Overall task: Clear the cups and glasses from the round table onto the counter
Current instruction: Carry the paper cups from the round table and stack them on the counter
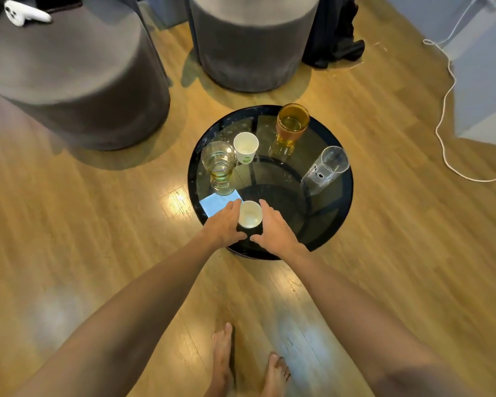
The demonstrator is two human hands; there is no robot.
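Head view, looking down at a round dark glass tabletop (338,213) on a wood floor (98,224).

Far left: a grey pouf (78,90) with a white controller (23,13) lying on top. A second grey pouf (249,47) stands behind the tabletop, with dark cloth (332,38) just beside it on the right.

Tabletop, left to right:
- Blue napkin (216,203) at the near left rim, partly under the left fingers.
- Ribbed clear glass (219,167), upright, a little yellowish liquid in the bottom, touching the napkin's far edge.
- Far paper cup (245,147), white, upright, just beside the ribbed glass; whether they touch, cannot tell.
- Near paper cup (250,214), white, upright, at the near edge between both hands.
- Amber glass (291,127), upright, at the far rim.
- Clear tumbler (325,169), upright, with small dark marks on its side, at the right rim, well apart from the others.

Left hand (222,224): fingers nearly straight, grip apart, flanking the near cup's left side, thumb toward its base. Contact with the cup unclear.
Right hand (275,227): fingers straight, grip apart, flanking the cup's right side. Contact unclear.

Right: a white cable (445,110) runs across the floor. Bare feet (249,365) at the bottom centre.
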